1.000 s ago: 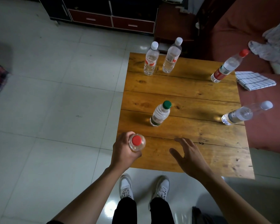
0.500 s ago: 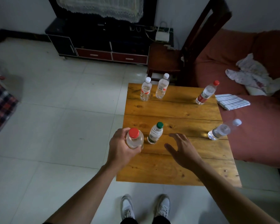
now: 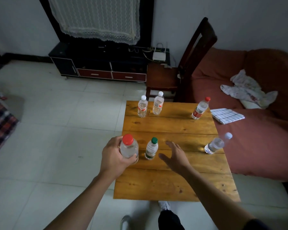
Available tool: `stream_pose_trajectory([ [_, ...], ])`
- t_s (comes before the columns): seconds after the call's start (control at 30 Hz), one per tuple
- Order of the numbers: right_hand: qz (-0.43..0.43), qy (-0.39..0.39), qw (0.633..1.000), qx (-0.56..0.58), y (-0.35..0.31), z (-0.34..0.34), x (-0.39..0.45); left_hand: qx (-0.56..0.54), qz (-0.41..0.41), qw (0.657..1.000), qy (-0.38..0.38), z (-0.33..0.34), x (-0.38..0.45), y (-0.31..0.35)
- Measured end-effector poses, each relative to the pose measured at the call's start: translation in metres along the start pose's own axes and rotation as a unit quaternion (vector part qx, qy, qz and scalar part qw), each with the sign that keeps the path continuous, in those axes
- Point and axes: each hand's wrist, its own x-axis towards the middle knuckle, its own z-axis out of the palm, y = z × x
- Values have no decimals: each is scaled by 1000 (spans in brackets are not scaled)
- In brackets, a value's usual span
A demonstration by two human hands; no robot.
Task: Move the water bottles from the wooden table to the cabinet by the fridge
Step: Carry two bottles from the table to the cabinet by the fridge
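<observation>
Water bottles: one red-capped bottle (image 3: pixel 128 147) is gripped by the left hand (image 3: pixel 114 155); the right hand (image 3: pixel 175 154) is spread empty. Five are left on the wooden table (image 3: pixel 173 185).

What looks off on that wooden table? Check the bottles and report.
Nothing stands out. Five bottles stand upright on the wooden table, none tipped or leaking. The left hand holds a red-capped bottle.
</observation>
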Motion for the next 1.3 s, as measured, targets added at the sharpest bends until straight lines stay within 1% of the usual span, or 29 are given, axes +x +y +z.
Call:
stream_pose_trajectory([
  [0.1,-4,-23,999,26,16,1,26,16,-17,1000,11,12,3,8],
  [0.23,-13,-59,997,45,42,-1,58,37,-61,997,41,31,7,18],
  [0.37,-24,-94,994,45,65,-2,90,62,-99,991,65,49,11,26],
  [0.47,-33,-121,991,39,73,5,109,54,-127,986,88,60,9,29],
  [0.6,-51,-151,986,40,80,23,130,58,-148,985,70,70,5,22],
  [0.7,-44,-155,986,52,84,38,139,53,-156,984,68,72,-1,17],
  [0.8,-45,-156,984,68,88,54,147,75,-162,981,72,77,-9,10],
  [0.9,-66,-158,983,65,92,67,154,84,-175,978,73,83,-15,5],
  [1.1,-97,-176,978,57,95,83,161,61,-224,970,76,91,-31,-8],
  [1.2,-112,-168,978,51,94,91,163,56,-244,964,87,93,-37,-13],
  [1.3,-123,-150,980,40,95,99,162,58,-247,963,95,94,-44,-15],
])
